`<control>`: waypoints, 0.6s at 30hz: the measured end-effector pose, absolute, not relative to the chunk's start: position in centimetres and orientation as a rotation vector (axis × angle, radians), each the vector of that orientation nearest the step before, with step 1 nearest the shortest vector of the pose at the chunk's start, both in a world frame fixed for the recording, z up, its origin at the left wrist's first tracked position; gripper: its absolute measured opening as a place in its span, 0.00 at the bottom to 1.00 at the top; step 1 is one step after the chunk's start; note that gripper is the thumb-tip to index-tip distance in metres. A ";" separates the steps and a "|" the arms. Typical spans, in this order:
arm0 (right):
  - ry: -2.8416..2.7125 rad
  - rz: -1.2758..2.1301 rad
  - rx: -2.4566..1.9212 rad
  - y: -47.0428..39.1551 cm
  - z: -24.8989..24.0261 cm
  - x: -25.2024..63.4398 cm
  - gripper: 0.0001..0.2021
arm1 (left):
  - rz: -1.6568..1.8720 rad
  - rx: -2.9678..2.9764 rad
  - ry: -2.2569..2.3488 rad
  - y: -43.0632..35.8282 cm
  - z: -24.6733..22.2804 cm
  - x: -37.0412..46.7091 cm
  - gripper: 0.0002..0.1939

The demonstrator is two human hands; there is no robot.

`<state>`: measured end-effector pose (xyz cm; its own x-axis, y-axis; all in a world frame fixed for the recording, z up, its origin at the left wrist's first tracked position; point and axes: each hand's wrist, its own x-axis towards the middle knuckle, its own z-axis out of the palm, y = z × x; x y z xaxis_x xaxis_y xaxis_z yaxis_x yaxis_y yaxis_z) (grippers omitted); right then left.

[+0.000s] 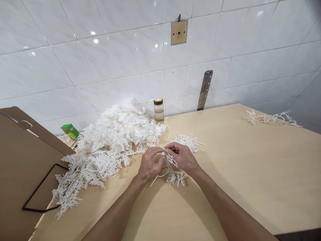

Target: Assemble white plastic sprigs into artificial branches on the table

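Grip: left hand (150,163) and right hand (184,158) pinch a white sprig (170,158), fingertips nearly closed, mid-frame.
Branches (173,162): best pinched lightly, unbent.

Plain white branching sprigs (173,170)

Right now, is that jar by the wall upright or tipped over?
Upright: the jar stands with its dark lid on top and its brownish contents in the lower part.
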<state>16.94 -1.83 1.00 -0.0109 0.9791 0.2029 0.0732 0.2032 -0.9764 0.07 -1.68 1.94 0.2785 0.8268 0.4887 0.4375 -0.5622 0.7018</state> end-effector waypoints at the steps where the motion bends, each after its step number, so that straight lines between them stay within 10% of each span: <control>1: -1.343 1.042 -1.107 -1.9 1.0 16.9 0.14 | 1.203 2.122 1.134 -1.6 1.9 0.1 0.11; 18: -1.167 1.173 -1.203 -2.2 1.0 16.8 0.13 | 0.957 1.517 1.080 -2.7 3.2 1.9 0.22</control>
